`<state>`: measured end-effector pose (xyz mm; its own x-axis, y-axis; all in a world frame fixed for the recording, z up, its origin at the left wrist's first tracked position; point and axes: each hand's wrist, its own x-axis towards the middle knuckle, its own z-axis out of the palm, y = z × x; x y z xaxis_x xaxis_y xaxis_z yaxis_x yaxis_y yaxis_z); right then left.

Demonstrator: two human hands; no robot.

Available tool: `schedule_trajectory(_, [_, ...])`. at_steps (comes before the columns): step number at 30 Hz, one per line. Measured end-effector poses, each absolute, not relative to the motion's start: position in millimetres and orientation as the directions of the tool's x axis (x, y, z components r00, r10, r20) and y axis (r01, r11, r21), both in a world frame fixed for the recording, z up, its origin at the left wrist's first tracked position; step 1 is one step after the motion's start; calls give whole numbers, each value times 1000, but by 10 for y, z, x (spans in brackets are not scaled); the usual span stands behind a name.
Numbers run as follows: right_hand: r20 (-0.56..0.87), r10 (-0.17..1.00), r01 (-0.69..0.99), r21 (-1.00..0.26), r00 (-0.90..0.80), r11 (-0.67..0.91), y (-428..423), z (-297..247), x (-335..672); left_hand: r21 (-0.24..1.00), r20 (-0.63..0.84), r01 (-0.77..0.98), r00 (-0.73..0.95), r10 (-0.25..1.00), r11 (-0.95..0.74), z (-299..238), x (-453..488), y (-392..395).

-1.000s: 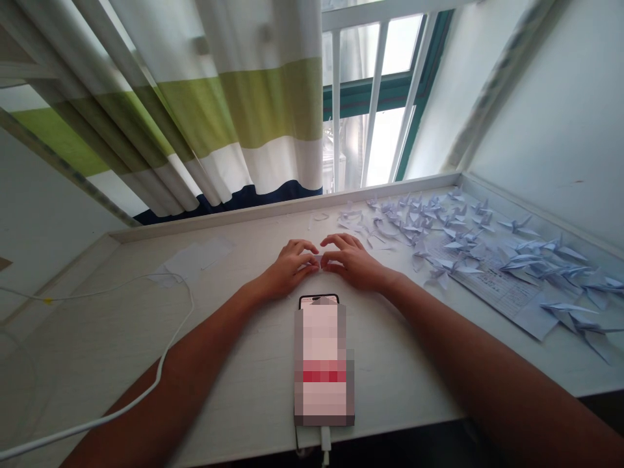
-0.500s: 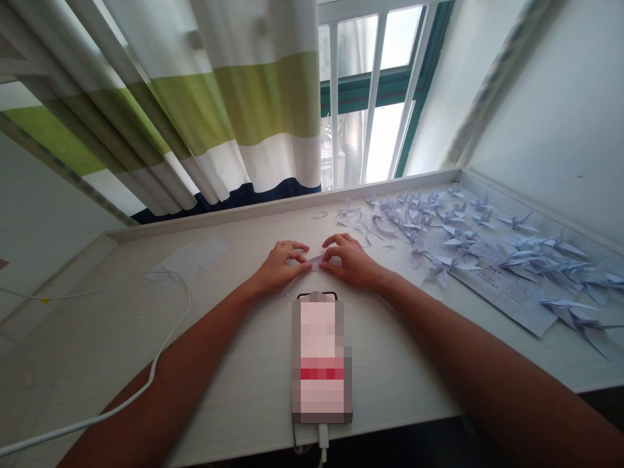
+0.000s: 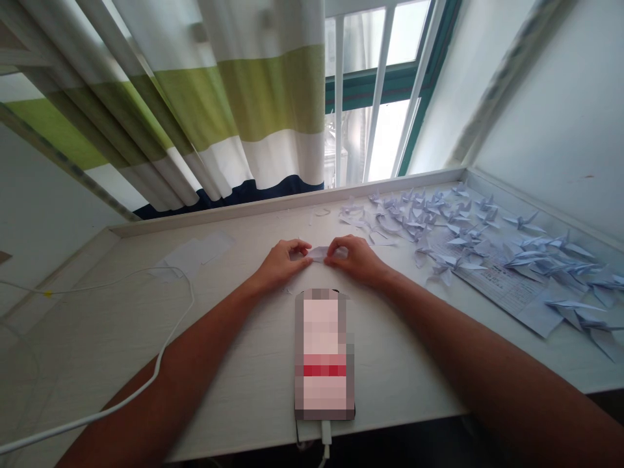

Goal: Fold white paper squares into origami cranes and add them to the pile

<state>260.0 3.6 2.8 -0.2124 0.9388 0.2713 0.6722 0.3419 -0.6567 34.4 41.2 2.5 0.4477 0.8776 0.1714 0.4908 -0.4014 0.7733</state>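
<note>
A small piece of folded white paper [image 3: 319, 254] is stretched between my two hands, just above or on the white tabletop beyond the phone. My left hand [image 3: 286, 262] pinches its left end between thumb and fingers. At the other end, my right hand [image 3: 355, 259] grips the paper with thumb and forefinger, the remaining fingers curled. Parts of the paper are covered by the fingertips, so its exact folds cannot be made out.
A phone [image 3: 324, 357] with a white charging plug lies in front of my hands. Several folded paper cranes [image 3: 463, 227] and a printed sheet [image 3: 507, 292] cover the right side. Loose paper sheets [image 3: 195, 252] and a white cable [image 3: 170, 338] are at left. A raised ledge [image 3: 234, 213] edges the table.
The fingers have shifted a little on the paper, and more of it shows between my hands. The whole view has moved slightly.
</note>
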Motion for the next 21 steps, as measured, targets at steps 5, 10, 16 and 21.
schedule_trajectory(5, [318, 920, 533, -750, -229, 392, 18, 45, 2591, 778, 161, 480, 471, 867, -405, 46, 349, 402])
schedule_trajectory(10, [374, 917, 328, -856, -140, 399, 20, 45, 2548, 932, 95, 261, 494, 864, -252, 41, 384, 394])
schedule_trajectory(16, [242, 965, 83, -964, -101, 251, 12, 34, 2516, 992, 89, 45, 450, 889, -122, 38, 441, 348])
schedule_trajectory(21, [274, 959, 125, -951, -77, 282, 11, 42, 2528, 993, 53, 73, 454, 889, -96, 70, 457, 322])
